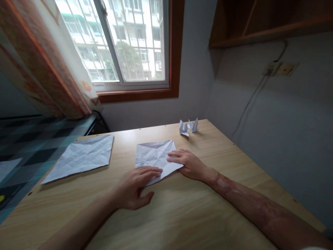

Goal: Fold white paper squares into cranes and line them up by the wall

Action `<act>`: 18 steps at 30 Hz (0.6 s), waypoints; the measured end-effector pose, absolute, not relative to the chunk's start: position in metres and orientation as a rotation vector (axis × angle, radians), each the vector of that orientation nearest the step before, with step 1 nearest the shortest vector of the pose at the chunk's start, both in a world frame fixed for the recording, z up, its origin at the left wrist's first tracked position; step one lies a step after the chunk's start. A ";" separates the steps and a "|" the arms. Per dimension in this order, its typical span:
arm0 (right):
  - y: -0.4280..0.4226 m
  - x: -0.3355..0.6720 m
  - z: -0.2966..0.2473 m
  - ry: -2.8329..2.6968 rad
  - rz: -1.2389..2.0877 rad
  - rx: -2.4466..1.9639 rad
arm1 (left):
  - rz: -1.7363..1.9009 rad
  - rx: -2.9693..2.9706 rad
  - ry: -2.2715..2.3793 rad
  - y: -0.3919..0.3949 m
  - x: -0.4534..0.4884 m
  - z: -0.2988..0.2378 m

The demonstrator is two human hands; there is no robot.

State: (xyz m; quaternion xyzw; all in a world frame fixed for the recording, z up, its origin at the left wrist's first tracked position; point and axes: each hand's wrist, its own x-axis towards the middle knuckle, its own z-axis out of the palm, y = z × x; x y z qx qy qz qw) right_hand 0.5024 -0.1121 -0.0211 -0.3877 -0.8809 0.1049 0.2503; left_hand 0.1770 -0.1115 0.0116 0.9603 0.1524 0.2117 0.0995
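A creased white paper (153, 154), partly folded, lies flat near the middle of the wooden table (182, 215). My left hand (135, 187) rests on its near corner with the fingers stretched out flat. My right hand (188, 163) presses its right edge, fingers extended and flat on the sheet. Neither hand grips anything.
A larger crumpled white sheet (82, 158) lies unfolded at the table's left. Two small folded paper figures (187, 127) stand at the far edge by the wall. A window and curtain (52, 69) are behind, a bed with a checked cover (31, 146) to the left.
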 end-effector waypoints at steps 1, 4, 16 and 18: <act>-0.112 0.502 -0.021 -2.385 0.282 -1.035 | 0.582 2.825 0.446 -0.108 0.171 0.014; -0.113 0.502 -0.020 -2.322 0.290 -0.976 | 0.609 2.783 0.575 -0.100 0.161 0.017; -0.108 0.504 -0.032 -1.725 0.837 -1.091 | 0.949 2.006 1.090 -0.082 0.165 -0.004; -0.107 0.503 -0.036 -1.730 0.764 -1.127 | 0.961 1.976 1.130 -0.079 0.166 -0.006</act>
